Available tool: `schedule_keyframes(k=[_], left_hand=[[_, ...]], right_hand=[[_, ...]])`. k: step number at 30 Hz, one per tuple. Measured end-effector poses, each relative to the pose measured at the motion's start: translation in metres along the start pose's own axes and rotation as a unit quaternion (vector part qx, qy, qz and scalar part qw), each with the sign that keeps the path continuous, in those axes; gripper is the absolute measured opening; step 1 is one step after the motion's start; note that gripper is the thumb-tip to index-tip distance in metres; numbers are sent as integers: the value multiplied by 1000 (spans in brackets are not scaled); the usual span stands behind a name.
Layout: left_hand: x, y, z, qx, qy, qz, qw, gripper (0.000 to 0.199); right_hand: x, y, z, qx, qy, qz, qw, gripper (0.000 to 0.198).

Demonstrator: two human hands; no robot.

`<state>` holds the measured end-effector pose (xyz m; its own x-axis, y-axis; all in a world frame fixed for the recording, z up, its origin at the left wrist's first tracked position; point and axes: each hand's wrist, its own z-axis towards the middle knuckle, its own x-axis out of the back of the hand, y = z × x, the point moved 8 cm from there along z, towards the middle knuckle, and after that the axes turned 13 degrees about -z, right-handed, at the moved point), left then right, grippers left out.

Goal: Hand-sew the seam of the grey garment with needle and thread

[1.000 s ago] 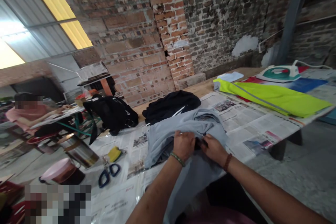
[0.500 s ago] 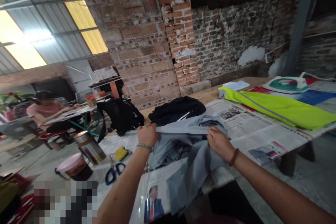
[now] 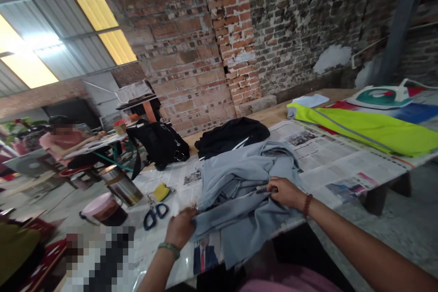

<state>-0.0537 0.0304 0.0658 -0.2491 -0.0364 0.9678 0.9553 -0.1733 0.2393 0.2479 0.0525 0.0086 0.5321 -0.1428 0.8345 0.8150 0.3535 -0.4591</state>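
Note:
A grey garment [image 3: 239,169] lies heaped and creased on the newspaper-covered table, part of it drooping over the near edge. My left hand [image 3: 181,227] is closed on its left end, low and close to me. Fingers of my right hand [image 3: 285,191] pinch the same cloth on the right side. Between the two hands a folded strip of the cloth is stretched across. Just behind the garment is a bundle of black clothing [image 3: 232,137]. Scissors with dark blue handles [image 3: 155,216] lie to the left of my left hand.
On the left stand a steel flask [image 3: 121,185] and a pink-lidded container [image 3: 104,209], near a yellow object [image 3: 161,191]. A black bag [image 3: 157,145] sits behind. To the right are a neon-yellow garment [image 3: 362,127] and an iron [image 3: 381,96]. A person [image 3: 66,139] sits farther back.
My left hand has come down and toward me with the cloth's left end. My right hand has lowered slightly, still gripping. The stretched strip now lies lower, exposing more of the heap behind.

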Motion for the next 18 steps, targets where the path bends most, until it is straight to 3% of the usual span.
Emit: schedule_keyframes(k=[2, 4, 6, 9, 11, 14, 18], left_hand=[[4, 10, -2, 4, 50, 73, 996, 47], [13, 42, -8, -49, 125, 112, 985, 56], [12, 84, -15, -118, 162, 82, 976, 58], [-4, 143, -16, -222, 158, -33, 962, 46], [-24, 168, -6, -246, 133, -93, 955, 38], [-58, 181, 18, -244, 66, -140, 958, 29], [-81, 165, 39, -204, 13, -124, 971, 28]], right_hand=[[7, -1, -1, 0, 11, -2, 1000, 16], [12, -2, -2, -5, 21, -2, 1000, 14], [15, -4, -3, -15, 31, 0, 999, 12], [14, -8, -5, -26, 40, 2, 999, 11], [11, -11, -5, -23, 41, 3, 999, 10], [15, -13, -4, -22, 59, -1, 998, 10], [37, -15, -19, -1, 126, -26, 992, 20]])
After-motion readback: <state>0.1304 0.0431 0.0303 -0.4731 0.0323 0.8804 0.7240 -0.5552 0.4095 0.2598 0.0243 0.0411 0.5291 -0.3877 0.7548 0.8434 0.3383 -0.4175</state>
